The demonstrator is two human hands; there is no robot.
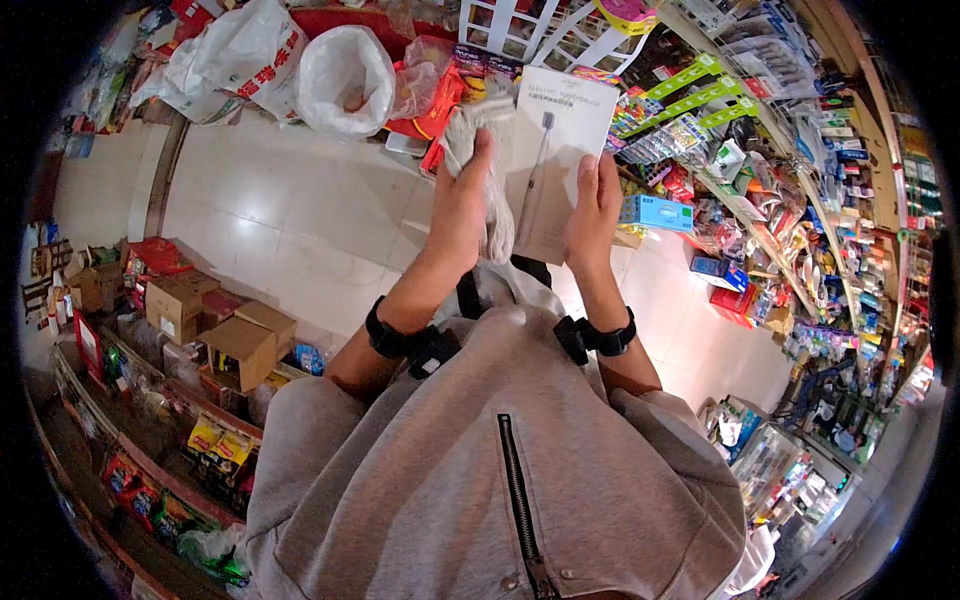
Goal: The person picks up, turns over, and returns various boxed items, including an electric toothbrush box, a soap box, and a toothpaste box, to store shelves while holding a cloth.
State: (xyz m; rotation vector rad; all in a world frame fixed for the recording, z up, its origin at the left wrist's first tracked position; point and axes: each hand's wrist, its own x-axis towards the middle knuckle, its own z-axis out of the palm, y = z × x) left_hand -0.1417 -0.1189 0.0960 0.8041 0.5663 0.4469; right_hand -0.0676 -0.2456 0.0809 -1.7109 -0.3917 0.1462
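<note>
Between my hands is a white electric toothbrush box (560, 130), upright, with a dark-headed toothbrush printed on its front. My right hand (592, 210) is closed on the box's right edge, thumb on the front face. A whitish knitted bundle (497, 225), which looks like cotton gloves, hangs along the box's left side. Around that bundle my left hand (462, 205) is closed, with its thumb pointing up. Whether the left fingers also touch the box behind the bundle is hidden.
A white-lined bin (346, 80) and white plastic bags (245, 60) stand ahead on the left. Packed shelves (790, 200) run along the right, with a blue box (657, 213) near my right hand. Open cardboard boxes (245, 345) sit at the lower left above tiled floor (260, 220).
</note>
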